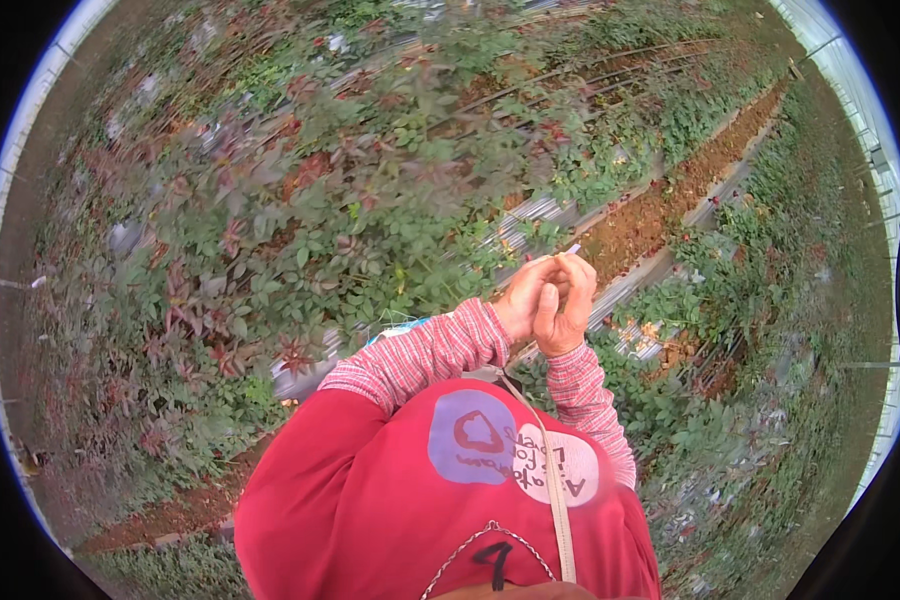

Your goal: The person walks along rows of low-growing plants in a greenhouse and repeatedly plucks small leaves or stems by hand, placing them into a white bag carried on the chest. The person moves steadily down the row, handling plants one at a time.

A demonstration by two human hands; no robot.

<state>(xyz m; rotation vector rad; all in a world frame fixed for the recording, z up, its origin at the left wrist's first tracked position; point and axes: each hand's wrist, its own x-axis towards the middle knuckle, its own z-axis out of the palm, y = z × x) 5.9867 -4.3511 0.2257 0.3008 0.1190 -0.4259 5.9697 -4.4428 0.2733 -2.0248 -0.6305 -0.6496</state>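
My left hand [527, 297] and my right hand [568, 312] meet in front of my chest, fingers curled in and touching at the tips. A small white piece [574, 249] sticks out past the joined fingertips; its kind is too small to tell. The right thumb points up along the near side, and the fingers hide whatever else lies between the hands. Pink-and-white striped sleeves [425, 355] cover both forearms below the red top [370, 500].
Leafy rose-like bushes [260, 250] with green and dark red leaves grow in rows on both sides. A brown soil path [635, 225] with pale edging runs away to the upper right. A thin strap [560, 520] crosses my chest. Pale greenhouse walls [875, 170] curve at the rim.
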